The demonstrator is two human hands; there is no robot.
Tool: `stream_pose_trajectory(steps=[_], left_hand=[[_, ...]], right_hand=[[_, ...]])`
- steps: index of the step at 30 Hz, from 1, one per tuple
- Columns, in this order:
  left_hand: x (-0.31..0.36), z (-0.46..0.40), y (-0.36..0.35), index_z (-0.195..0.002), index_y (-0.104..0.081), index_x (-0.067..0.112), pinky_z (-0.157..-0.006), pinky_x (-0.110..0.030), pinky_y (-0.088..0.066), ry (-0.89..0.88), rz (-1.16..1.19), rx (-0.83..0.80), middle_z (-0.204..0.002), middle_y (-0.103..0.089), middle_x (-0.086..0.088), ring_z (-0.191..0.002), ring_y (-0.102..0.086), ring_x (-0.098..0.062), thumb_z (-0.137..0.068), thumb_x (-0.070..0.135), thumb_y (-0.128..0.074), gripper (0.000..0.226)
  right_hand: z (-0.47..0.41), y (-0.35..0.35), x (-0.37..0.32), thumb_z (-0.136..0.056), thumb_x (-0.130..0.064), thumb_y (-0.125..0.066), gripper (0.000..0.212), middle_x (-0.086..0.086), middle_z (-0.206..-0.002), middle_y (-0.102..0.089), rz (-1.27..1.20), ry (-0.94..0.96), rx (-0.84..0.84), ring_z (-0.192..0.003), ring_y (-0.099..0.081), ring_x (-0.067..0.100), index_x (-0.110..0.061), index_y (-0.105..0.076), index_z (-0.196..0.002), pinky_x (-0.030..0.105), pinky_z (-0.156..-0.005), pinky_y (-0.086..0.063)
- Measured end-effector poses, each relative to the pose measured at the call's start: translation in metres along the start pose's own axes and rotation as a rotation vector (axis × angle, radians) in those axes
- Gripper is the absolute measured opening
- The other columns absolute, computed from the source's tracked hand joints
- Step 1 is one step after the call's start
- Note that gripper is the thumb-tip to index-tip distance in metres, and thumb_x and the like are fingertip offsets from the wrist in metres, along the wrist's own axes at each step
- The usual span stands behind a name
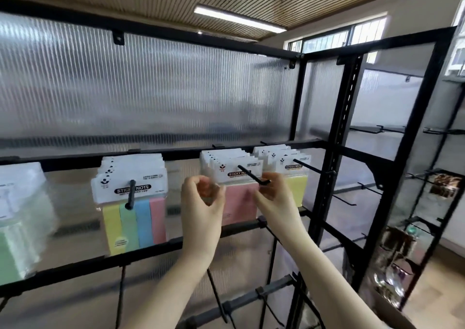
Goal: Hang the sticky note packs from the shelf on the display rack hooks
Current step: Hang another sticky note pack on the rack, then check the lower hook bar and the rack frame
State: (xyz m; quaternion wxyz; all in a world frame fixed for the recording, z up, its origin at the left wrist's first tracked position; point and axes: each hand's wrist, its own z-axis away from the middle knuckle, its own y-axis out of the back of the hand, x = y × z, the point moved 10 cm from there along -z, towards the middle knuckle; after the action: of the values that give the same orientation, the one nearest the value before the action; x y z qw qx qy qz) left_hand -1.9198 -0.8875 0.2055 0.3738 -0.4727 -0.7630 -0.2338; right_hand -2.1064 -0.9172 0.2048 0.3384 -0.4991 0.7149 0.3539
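1. My left hand [201, 197] and right hand [270, 190] each pinch a top corner of the pink pack [239, 202], which sits on the middle hook [253, 176].
2. My right fingers touch the hook tip, at 3 o'clock from the pack's label.
3. If I let go too soon, I think the pack may slide off and fall.
4. If I pull hard, the hole may tear.
5. The label reads "STICKY NOTE", the same as the striped pack [134, 223] at 9 o'clock.
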Motion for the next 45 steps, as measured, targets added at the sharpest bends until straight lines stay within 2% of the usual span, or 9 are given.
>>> stream_pose_trajectory(steps=[7,10,15,21,26,34,39,42,45], left_hand=[[-0.029,0.014,-0.002,-0.097,-0.052,0.02,-0.068,-0.006,-0.044,0.131,-0.064,0.022,-0.092,-0.063,0.004,-0.084,-0.061,-0.005,-0.085,0.028,-0.069,0.022],[-0.034,0.028,0.0,-0.101,-0.054,0.019,-0.077,-0.018,-0.048,0.134,-0.146,0.01,-0.092,-0.062,0.008,-0.088,-0.061,-0.01,-0.089,0.02,-0.064,0.015],[-0.055,0.064,0.009,-0.121,-0.054,0.013,-0.084,-0.028,-0.049,0.279,-0.367,-0.165,-0.1,-0.06,0.005,-0.093,-0.06,-0.013,-0.094,0.017,-0.055,0.028],[-0.052,0.105,0.06,-0.108,-0.064,0.018,-0.082,-0.022,-0.049,0.34,-0.572,-0.308,-0.103,-0.065,0.006,-0.095,-0.06,-0.007,-0.095,0.019,-0.052,0.018],[-0.045,0.129,0.159,-0.111,-0.061,0.021,-0.061,-0.008,-0.038,0.415,-0.727,-0.256,-0.101,-0.065,0.005,-0.087,-0.06,-0.008,-0.097,0.024,-0.049,0.018],[-0.002,0.153,0.35,-0.104,-0.059,0.029,-0.08,-0.035,-0.053,0.445,-0.848,-0.066,-0.094,-0.067,0.011,-0.087,-0.064,-0.008,-0.096,0.029,-0.049,0.013],[0.013,0.18,0.485,-0.096,-0.059,0.032,-0.067,-0.013,-0.046,0.502,-0.924,0.039,-0.086,-0.061,0.018,-0.078,-0.058,0.006,-0.095,0.027,-0.052,0.009],[0.019,0.21,0.568,-0.097,-0.062,0.026,-0.083,-0.034,-0.052,0.6,-0.948,0.097,-0.092,-0.068,0.007,-0.087,-0.064,-0.011,-0.094,0.025,-0.054,0.009],[0.029,0.239,0.646,-0.1,-0.064,0.024,-0.084,-0.04,-0.051,0.688,-0.972,0.175,-0.094,-0.07,0.003,-0.09,-0.066,-0.019,-0.093,0.022,-0.053,0.013]], right_hand=[[0.005,-0.007,0.025,-0.09,-0.015,-0.064,0.017,-0.016,-0.091,-0.061,0.085,-0.019,-0.053,-0.083,-0.059,-0.004,-0.02,-0.054,-0.103,0.009,-0.066,-0.045],[0.016,-0.009,0.046,-0.092,-0.021,-0.062,0.02,-0.012,-0.094,-0.061,0.149,-0.096,-0.103,-0.086,-0.059,0.003,-0.016,-0.054,-0.109,0.014,-0.068,-0.043],[0.044,-0.015,0.09,-0.096,-0.018,-0.051,0.02,0.004,-0.1,-0.064,0.208,-0.299,-0.229,-0.084,-0.059,0.017,-0.01,-0.055,-0.114,0.027,-0.068,-0.045],[0.081,-0.069,0.082,-0.095,-0.018,-0.049,0.022,0.0,-0.1,-0.063,0.301,-0.238,-0.436,-0.087,-0.058,0.016,-0.012,-0.061,-0.112,0.024,-0.065,-0.04],[0.127,-0.148,0.035,-0.096,-0.02,-0.048,0.02,0.004,-0.101,-0.065,0.307,-0.112,-0.612,-0.085,-0.056,0.017,-0.01,-0.062,-0.106,0.027,-0.068,-0.042],[0.235,-0.281,-0.097,-0.096,-0.018,-0.051,0.013,-0.001,-0.1,-0.061,0.147,0.219,-0.77,-0.09,-0.057,0.014,-0.016,-0.063,-0.1,0.021,-0.076,-0.042],[0.316,-0.374,-0.179,-0.095,-0.014,-0.052,0.012,-0.001,-0.098,-0.059,0.057,0.342,-0.888,-0.091,-0.058,0.016,-0.015,-0.064,-0.096,0.017,-0.076,-0.038],[0.373,-0.423,-0.229,-0.095,-0.014,-0.053,0.014,0.0,-0.097,-0.064,-0.017,0.405,-0.953,-0.091,-0.061,0.019,-0.013,-0.066,-0.099,0.024,-0.077,-0.044],[0.433,-0.465,-0.279,-0.094,-0.016,-0.053,0.013,-0.001,-0.096,-0.065,-0.09,0.531,-1.013,-0.087,-0.061,0.016,-0.016,-0.066,-0.097,0.02,-0.07,-0.04]])
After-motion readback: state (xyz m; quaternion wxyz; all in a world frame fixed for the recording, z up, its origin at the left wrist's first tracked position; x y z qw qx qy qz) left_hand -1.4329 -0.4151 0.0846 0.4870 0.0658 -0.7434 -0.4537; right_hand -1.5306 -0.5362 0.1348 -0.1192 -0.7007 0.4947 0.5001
